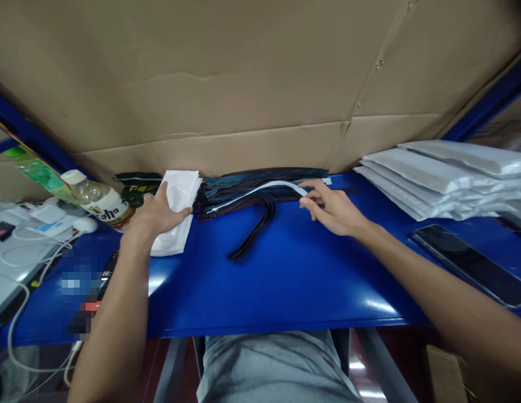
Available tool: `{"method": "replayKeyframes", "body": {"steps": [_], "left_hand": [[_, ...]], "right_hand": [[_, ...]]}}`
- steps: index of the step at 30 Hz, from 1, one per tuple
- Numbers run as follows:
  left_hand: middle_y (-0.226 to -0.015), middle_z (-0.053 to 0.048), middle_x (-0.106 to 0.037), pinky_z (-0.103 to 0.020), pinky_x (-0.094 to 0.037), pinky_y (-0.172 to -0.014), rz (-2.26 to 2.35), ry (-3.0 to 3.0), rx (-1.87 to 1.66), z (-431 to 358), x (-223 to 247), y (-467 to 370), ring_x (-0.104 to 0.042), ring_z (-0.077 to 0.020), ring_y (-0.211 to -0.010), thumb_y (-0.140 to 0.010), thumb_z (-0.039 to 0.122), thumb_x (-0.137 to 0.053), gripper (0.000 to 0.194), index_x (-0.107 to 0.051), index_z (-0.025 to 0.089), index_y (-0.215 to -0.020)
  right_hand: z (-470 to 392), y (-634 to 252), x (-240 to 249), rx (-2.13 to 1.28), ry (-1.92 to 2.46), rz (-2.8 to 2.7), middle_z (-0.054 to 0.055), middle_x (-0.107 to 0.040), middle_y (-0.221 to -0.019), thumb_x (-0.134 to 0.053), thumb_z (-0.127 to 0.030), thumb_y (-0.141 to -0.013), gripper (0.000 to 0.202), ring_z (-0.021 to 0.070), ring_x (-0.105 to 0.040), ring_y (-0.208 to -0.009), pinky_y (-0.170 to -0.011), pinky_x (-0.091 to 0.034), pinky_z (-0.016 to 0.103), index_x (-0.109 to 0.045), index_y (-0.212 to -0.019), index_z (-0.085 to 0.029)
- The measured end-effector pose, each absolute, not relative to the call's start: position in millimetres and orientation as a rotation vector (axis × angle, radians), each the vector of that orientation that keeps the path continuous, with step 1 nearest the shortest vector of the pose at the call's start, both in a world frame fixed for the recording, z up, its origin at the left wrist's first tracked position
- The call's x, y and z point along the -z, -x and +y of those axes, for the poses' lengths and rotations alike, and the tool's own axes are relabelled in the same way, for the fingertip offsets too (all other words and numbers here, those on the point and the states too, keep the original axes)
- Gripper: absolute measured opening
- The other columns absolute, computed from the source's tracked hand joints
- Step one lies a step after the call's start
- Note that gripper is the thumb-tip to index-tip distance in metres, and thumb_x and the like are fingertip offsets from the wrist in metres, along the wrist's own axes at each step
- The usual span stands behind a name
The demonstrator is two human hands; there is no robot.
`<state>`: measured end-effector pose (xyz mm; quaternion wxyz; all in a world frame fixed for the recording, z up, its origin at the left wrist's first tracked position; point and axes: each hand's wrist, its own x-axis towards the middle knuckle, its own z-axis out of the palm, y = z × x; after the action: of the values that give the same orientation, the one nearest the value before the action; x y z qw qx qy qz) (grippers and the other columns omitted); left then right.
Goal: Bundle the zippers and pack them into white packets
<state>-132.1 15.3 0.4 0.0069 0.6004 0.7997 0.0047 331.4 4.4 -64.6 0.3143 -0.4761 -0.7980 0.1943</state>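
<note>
My right hand point(329, 207) pinches one end of a white zipper point(281, 183) between thumb and fingers. The zipper arches to the left, down to the ends of a bundle of dark zippers point(243, 187) lying along the back of the table. Part of that bundle point(266, 215) curls forward over the blue surface. On a stack of flat white plastic bags point(176, 235) lies my left hand point(157, 212), its fingers spread. Its thumb tip reaches the right edge of the stack, close by the zipper ends.
A cardboard panel point(243, 84) stands behind the blue table point(294, 280). Packed white bags point(445, 173) and a phone point(474, 263) lie at right. A drink bottle point(103, 201), green bottle point(46, 173), chargers and white cables point(17, 296) crowd the left.
</note>
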Motion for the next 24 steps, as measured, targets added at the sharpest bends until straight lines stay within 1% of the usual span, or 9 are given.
{"method": "replayKeyframes", "body": {"steps": [4,8,11,14,16,19,20,22,24], "left_hand": [[-0.171,-0.030,-0.041,-0.064,-0.054,-0.106,2.486,-1.837,0.131,17.6,4.9,125.2,-0.061,-0.0551,-0.141,-0.091,0.086,-0.057,0.110,-0.017,0.035,-0.180],[-0.176,-0.028,-0.036,-0.067,-0.052,-0.108,2.467,-1.791,0.252,22.5,12.0,123.8,-0.058,-0.0564,-0.143,-0.093,0.087,-0.053,0.104,-0.020,0.038,-0.180],[-0.179,-0.029,-0.030,-0.073,-0.048,-0.109,2.451,-1.772,0.275,24.2,13.1,122.8,-0.049,-0.0613,-0.149,-0.092,0.092,-0.047,0.105,-0.024,0.037,-0.179],[-0.183,-0.028,-0.021,-0.081,-0.040,-0.113,2.482,-1.830,0.178,28.8,10.7,120.0,-0.034,-0.0647,-0.157,-0.091,0.098,-0.033,0.107,-0.036,0.032,-0.176],[-0.185,-0.023,-0.018,-0.084,-0.032,-0.118,2.480,-1.986,0.062,37.3,9.7,118.6,-0.025,-0.0609,-0.163,-0.096,0.094,-0.023,0.104,-0.040,0.030,-0.175],[-0.187,-0.015,-0.015,-0.086,-0.025,-0.121,2.392,-2.148,-0.009,57.0,13.5,119.6,-0.017,-0.0539,-0.168,-0.104,0.084,-0.017,0.089,-0.030,0.037,-0.178],[-0.187,-0.014,-0.016,-0.088,-0.025,-0.119,2.358,-2.138,0.018,63.7,16.1,120.6,-0.017,-0.0533,-0.168,-0.106,0.080,-0.016,0.084,-0.027,0.039,-0.179],[-0.186,-0.015,-0.022,-0.088,-0.030,-0.116,2.295,-2.082,0.088,73.9,22.0,122.7,-0.022,-0.0534,-0.167,-0.109,0.074,-0.015,0.079,-0.028,0.039,-0.179],[-0.184,-0.017,-0.028,-0.087,-0.034,-0.114,2.266,-2.052,0.121,77.8,25.7,123.5,-0.027,-0.0537,-0.165,-0.111,0.070,-0.014,0.077,-0.029,0.037,-0.179]], "right_hand": [[3.5,-331.1,64.2,-0.529,1.261,-2.113,0.007,-0.081,-0.108,-0.051,-0.069,-0.110,0.060,0.0218,-0.073,-0.071,-0.072,-0.058,0.038,-0.051,-0.153,-0.028],[3.0,-331.0,64.5,-0.546,1.251,-2.130,0.008,-0.081,-0.110,-0.051,-0.068,-0.110,0.060,0.0219,-0.072,-0.071,-0.072,-0.059,0.039,-0.049,-0.154,-0.028],[3.0,-331.0,64.8,-0.548,1.239,-2.136,0.008,-0.080,-0.111,-0.051,-0.068,-0.110,0.059,0.0220,-0.072,-0.070,-0.071,-0.059,0.039,-0.049,-0.154,-0.029],[2.9,-330.8,64.5,-0.561,1.239,-2.139,0.009,-0.080,-0.112,-0.050,-0.067,-0.110,0.059,0.0218,-0.072,-0.070,-0.071,-0.059,0.039,-0.049,-0.154,-0.028],[2.9,-330.8,64.3,-0.569,1.242,-2.145,0.009,-0.080,-0.113,-0.050,-0.067,-0.111,0.059,0.0216,-0.072,-0.071,-0.072,-0.058,0.039,-0.049,-0.155,-0.027],[3.4,-331.7,64.3,-0.574,1.248,-2.156,0.009,-0.080,-0.112,-0.050,-0.066,-0.111,0.060,0.0213,-0.072,-0.071,-0.072,-0.058,0.038,-0.048,-0.156,-0.027],[3.6,-332.1,64.2,-0.573,1.252,-2.162,0.009,-0.080,-0.112,-0.051,-0.066,-0.111,0.061,0.0214,-0.072,-0.071,-0.072,-0.058,0.038,-0.048,-0.157,-0.027],[3.8,-332.0,63.4,-0.542,1.264,-2.188,0.009,-0.079,-0.114,-0.050,-0.065,-0.111,0.060,0.0224,-0.072,-0.074,-0.075,-0.058,0.039,-0.049,-0.158,-0.027],[2.6,-329.5,60.9,-0.471,1.262,-2.263,0.010,-0.078,-0.118,-0.048,-0.063,-0.112,0.058,0.0251,-0.074,-0.085,-0.082,-0.059,0.041,-0.052,-0.159,-0.027]]}}
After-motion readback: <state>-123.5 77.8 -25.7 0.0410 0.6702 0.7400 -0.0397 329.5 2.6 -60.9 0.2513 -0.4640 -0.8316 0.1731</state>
